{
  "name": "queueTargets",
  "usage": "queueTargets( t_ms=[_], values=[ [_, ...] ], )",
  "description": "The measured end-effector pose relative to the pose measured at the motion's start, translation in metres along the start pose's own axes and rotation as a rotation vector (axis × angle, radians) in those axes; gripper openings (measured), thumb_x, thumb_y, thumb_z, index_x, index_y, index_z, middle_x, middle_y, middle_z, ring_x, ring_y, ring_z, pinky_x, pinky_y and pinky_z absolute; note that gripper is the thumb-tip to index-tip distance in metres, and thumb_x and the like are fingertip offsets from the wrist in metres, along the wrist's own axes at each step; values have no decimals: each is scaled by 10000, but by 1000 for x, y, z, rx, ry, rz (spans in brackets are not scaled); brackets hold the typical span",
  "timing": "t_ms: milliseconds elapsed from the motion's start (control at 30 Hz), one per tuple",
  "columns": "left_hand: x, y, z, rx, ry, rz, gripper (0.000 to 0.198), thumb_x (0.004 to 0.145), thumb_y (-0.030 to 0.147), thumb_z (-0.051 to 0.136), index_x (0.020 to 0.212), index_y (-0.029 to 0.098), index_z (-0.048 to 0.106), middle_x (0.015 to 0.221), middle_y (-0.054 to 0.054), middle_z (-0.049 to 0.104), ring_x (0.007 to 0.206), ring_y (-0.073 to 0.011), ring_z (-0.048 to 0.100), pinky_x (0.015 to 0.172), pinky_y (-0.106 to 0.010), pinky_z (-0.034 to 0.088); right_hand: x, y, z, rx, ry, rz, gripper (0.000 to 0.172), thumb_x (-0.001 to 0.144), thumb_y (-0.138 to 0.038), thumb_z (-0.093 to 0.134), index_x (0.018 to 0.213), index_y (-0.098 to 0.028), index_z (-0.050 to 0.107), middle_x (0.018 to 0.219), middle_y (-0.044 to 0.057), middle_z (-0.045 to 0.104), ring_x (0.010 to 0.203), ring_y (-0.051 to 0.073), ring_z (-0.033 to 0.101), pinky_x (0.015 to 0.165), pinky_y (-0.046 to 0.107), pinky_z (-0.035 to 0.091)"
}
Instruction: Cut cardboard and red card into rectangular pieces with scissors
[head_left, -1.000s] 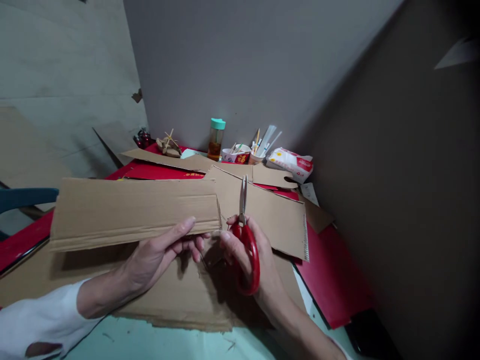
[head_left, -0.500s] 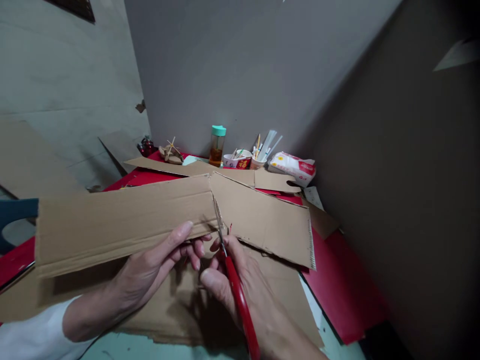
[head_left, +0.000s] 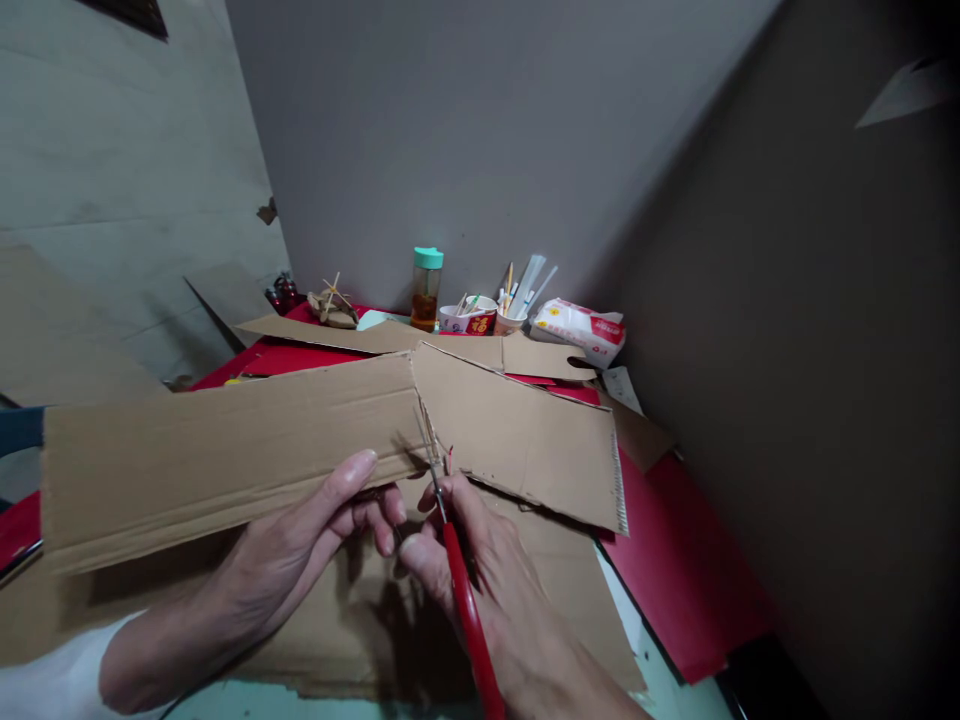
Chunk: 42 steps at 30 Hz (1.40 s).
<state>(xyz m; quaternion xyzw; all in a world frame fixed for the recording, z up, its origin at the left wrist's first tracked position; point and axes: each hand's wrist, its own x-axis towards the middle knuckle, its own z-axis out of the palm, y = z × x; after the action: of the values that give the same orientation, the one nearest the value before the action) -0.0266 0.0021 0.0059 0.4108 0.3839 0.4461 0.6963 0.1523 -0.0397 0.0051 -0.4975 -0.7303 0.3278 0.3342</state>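
Observation:
A long piece of corrugated cardboard [head_left: 225, 440] is raised in front of me, bent at a fold near its middle, with its right section [head_left: 517, 435] angled down to the right. My left hand [head_left: 322, 530] grips the left section by its lower edge, thumb on top and fingers underneath. Red-handled scissors [head_left: 466, 610] are in my right hand [head_left: 480, 560]. Their blades lie along the fold, at a cut near the lower edge. How far the blades are apart is hard to make out.
More flat cardboard [head_left: 322, 640] lies beneath my hands. Red sheets [head_left: 675, 570] cover the table's right side. Along the back stand a bottle with a green lid [head_left: 426, 290], a paper bowl [head_left: 480, 318], a cup of sticks [head_left: 511, 322] and a tissue pack [head_left: 581, 330].
The view has shifted slightly, and the cardboard's left end sits farther left and a little lower. Both hands keep their grips, and the scissors stay at the fold.

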Motion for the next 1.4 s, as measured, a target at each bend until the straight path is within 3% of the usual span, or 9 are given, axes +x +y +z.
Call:
queueTargets(
  t_ms=[200, 400, 600, 733, 867, 1033, 1200, 1400],
  values=[
    [2, -3, 0, -28, -17, 10, 349, 801, 490, 726, 673, 167, 764, 660, -35, 707, 600, -147, 585, 568, -224, 539, 2, 2, 0, 50, 32, 57, 315, 921, -514, 588, 1116, -268, 618, 890, 29, 634, 773, 212, 594, 667, 327, 491],
    [3, -5, -1, -68, 61, 27, 280, 779, 449, 763, 738, 172, 761, 702, -32, 692, 657, -162, 573, 557, -233, 541, 3, 8, 5, 16, 62, 48, 287, 966, -481, 509, 1032, -232, 635, 878, 31, 644, 769, 192, 600, 701, 301, 486],
    [9, -9, -2, -100, 92, 22, 276, 803, 446, 745, 782, 171, 759, 734, -33, 684, 683, -158, 568, 592, -233, 539, 17, 14, 13, 71, 72, 38, 325, 997, -444, 450, 846, -206, 612, 646, -22, 556, 547, 127, 490, 548, 239, 384],
    [11, -10, -3, -103, 36, 5, 282, 849, 444, 697, 861, 174, 782, 791, -41, 698, 701, -150, 574, 611, -220, 527, 24, 18, 14, 150, 69, 26, 312, 984, -409, 483, 786, -194, 590, 598, -36, 509, 506, 108, 441, 518, 230, 340],
    [10, -8, -2, -108, 22, 22, 265, 849, 427, 701, 813, 180, 790, 792, -41, 712, 695, -142, 575, 618, -207, 516, 24, 15, 9, 179, 52, 52, 327, 957, -437, 544, 741, -193, 574, 594, -30, 554, 525, 112, 473, 531, 226, 353],
    [4, -9, 6, -59, -50, -49, 315, 848, 463, 689, 870, 172, 807, 769, -57, 719, 685, -161, 586, 591, -227, 515, 18, 1, -3, 274, 11, 42, 272, 987, -416, 536, 849, -201, 629, 762, -19, 695, 656, 122, 582, 647, 220, 425],
    [2, -12, 9, -42, -33, -40, 319, 800, 468, 740, 923, 179, 801, 808, -57, 724, 713, -183, 598, 526, -239, 519, 15, 1, -5, 274, 10, 25, 279, 990, -404, 535, 810, -202, 603, 712, -27, 664, 632, 122, 581, 648, 220, 430],
    [5, -12, 8, -61, 14, 1, 275, 768, 452, 778, 756, 179, 750, 652, -5, 639, 603, -141, 535, 477, -215, 502, 21, 10, 7, 238, 66, -50, 350, 1021, -378, 466, 776, -196, 635, 626, -28, 591, 558, 110, 527, 599, 212, 399]
  ],
)
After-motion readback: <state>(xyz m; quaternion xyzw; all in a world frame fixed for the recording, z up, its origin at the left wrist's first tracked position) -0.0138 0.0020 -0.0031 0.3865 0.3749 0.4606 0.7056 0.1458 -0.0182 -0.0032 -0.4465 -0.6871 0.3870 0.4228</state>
